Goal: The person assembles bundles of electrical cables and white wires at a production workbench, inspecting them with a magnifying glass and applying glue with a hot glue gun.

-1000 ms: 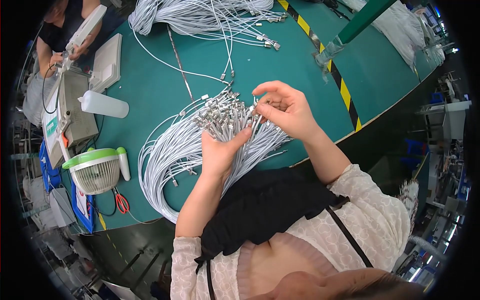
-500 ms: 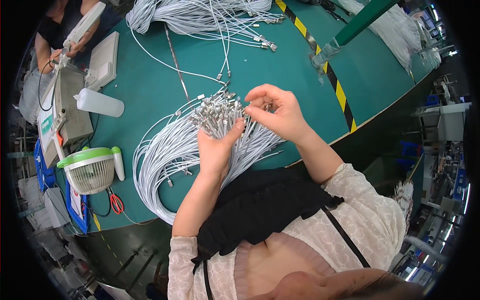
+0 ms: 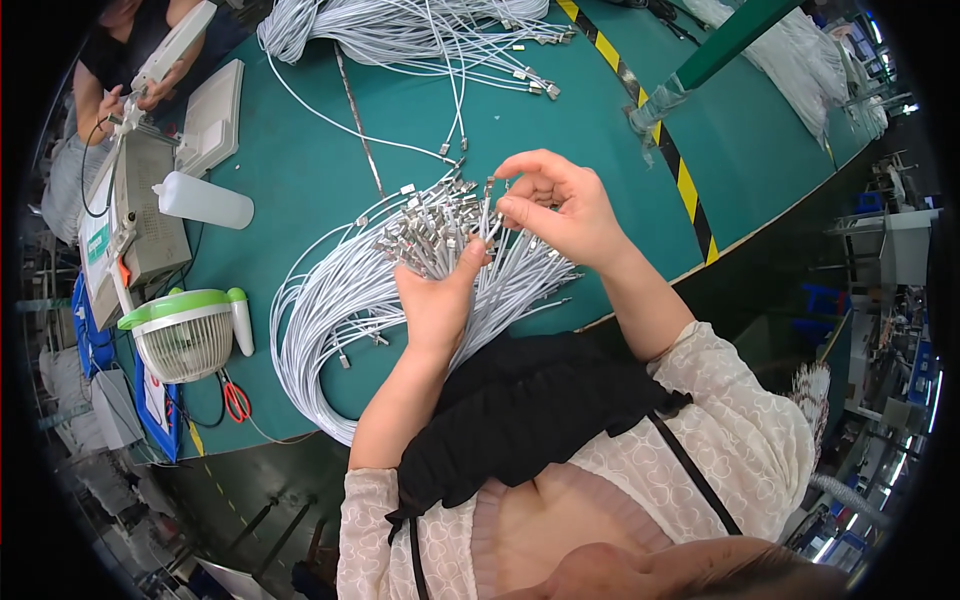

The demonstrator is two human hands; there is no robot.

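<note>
A big bundle of white cables [image 3: 318,310] with silvery metal connectors [image 3: 430,225] lies curved on the green table. My left hand [image 3: 438,300] is closed round the bundle just below the connectors, its thumb lying across the front. At the right side of the cluster, my right hand [image 3: 560,210] pinches at a single white cable [image 3: 489,208], whose connector end stands up beside the thumb and index finger. The exact contact between those fingertips and the cable is partly hidden.
A second pile of white cables [image 3: 390,28] lies at the far side. To the left are a white bottle [image 3: 205,200], a green-and-white fan [image 3: 180,335], red-handled scissors [image 3: 236,400] and a boxy instrument [image 3: 150,215]. A green post [image 3: 735,45] stands far right; another person [image 3: 130,60] sits far left.
My right hand has lifted slightly, and one connector end now stands up above the others beside its fingertips. My left hand keeps its hold on the bundle.
</note>
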